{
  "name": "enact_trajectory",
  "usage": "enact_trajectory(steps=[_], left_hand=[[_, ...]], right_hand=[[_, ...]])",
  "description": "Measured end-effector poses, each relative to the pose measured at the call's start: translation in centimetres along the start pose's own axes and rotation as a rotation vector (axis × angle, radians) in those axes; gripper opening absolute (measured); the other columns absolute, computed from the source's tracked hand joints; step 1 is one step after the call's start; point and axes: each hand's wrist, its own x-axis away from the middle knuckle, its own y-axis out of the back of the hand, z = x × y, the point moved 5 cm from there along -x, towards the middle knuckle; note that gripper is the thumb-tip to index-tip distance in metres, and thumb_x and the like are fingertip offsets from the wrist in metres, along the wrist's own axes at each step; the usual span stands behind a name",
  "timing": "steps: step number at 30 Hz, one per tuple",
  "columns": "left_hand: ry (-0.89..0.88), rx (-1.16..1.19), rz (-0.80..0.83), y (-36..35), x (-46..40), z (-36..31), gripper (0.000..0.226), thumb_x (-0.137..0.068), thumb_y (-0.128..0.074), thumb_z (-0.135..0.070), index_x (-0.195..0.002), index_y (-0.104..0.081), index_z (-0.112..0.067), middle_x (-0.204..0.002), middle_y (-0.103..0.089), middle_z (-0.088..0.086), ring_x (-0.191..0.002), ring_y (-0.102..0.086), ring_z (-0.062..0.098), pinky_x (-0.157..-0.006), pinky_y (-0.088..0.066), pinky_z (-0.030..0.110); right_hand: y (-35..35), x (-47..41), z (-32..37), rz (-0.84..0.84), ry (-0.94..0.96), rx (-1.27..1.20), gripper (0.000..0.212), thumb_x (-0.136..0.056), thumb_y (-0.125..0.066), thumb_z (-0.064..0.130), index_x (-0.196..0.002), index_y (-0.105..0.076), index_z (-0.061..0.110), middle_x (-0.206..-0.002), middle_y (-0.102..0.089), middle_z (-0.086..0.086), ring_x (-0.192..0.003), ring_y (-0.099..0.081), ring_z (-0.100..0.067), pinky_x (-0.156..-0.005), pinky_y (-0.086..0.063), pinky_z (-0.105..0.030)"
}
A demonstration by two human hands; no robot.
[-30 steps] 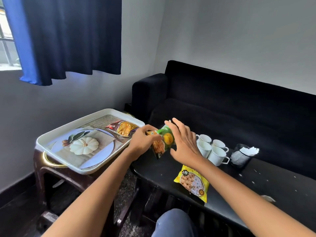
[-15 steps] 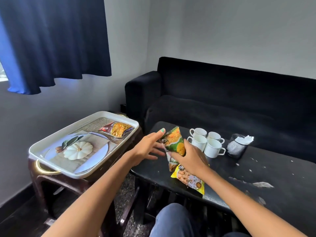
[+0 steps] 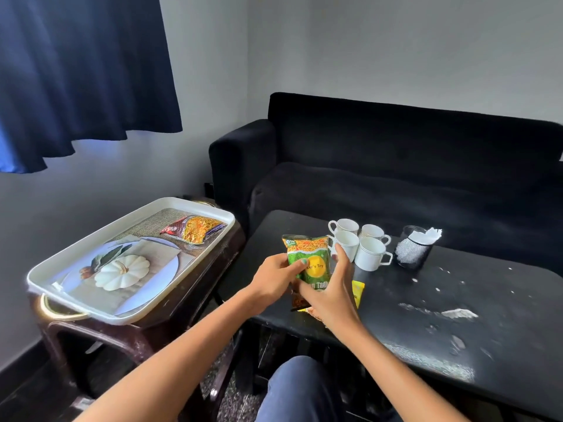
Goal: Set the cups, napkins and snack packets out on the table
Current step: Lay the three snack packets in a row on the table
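Note:
I hold a green snack packet (image 3: 310,260) upright over the black table's (image 3: 457,287) near left corner. My left hand (image 3: 274,277) grips its left side and my right hand (image 3: 330,295) wraps its lower right. Under my right hand lies a yellow snack packet (image 3: 358,292), mostly hidden. Several white cups (image 3: 370,254) stand clustered just behind the green packet. A black mesh holder with white napkins (image 3: 416,246) stands to their right. Another orange-and-red snack packet (image 3: 193,228) lies at the far end of the white tray (image 3: 54,287).
The tray rests on a dark brown stool (image 3: 146,333) left of the table; a pumpkin picture is printed on it. A black sofa (image 3: 396,166) stands behind the table. White scuffs mark the table's right half. My knee (image 3: 301,388) is below the table edge.
The green packet passed from my left hand to my right, then swung upright with its front facing me. My left hand let go briefly and now grips it again over the yellow packet.

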Motion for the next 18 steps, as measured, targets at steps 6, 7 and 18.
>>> enact_trajectory(steps=[6, 7, 18], left_hand=[[0.08, 0.093, 0.108, -2.2, -0.1, 0.9, 0.019, -0.097, -0.051, -0.024, -0.094, -0.069, -0.018, -0.085, -0.075, -0.006, -0.075, -0.07, 0.004, -0.061, -0.053, 0.017], [0.087, 0.081, 0.126, -2.6, -0.2, 0.9, 0.019, -0.098, -0.05, -0.025, -0.096, -0.068, -0.018, -0.089, -0.075, -0.005, -0.079, -0.071, 0.007, -0.066, -0.054, 0.019], [-0.202, -0.972, 0.341, -6.8, 0.3, 3.4, 0.057, -0.096, -0.039, -0.047, -0.147, -0.032, -0.021, -0.152, -0.035, -0.001, -0.136, -0.037, 0.022, -0.109, -0.035, 0.04]], right_hand=[[0.4, 2.6, -0.3, -0.053, 0.222, 0.374, 0.102, -0.069, -0.075, 0.045, -0.149, -0.015, 0.028, -0.157, -0.003, 0.004, -0.139, -0.023, -0.023, -0.105, -0.039, -0.039], [0.6, 2.8, -0.6, -0.051, 0.212, 0.389, 0.1, -0.071, -0.074, 0.045, -0.15, -0.014, 0.028, -0.158, -0.001, 0.004, -0.14, -0.022, -0.023, -0.105, -0.039, -0.04], [5.6, 3.7, -6.5, -0.208, -0.115, 0.351, 0.077, -0.078, -0.071, 0.029, -0.144, -0.031, 0.028, -0.151, -0.016, 0.003, -0.136, -0.033, -0.02, -0.095, -0.047, -0.039]])
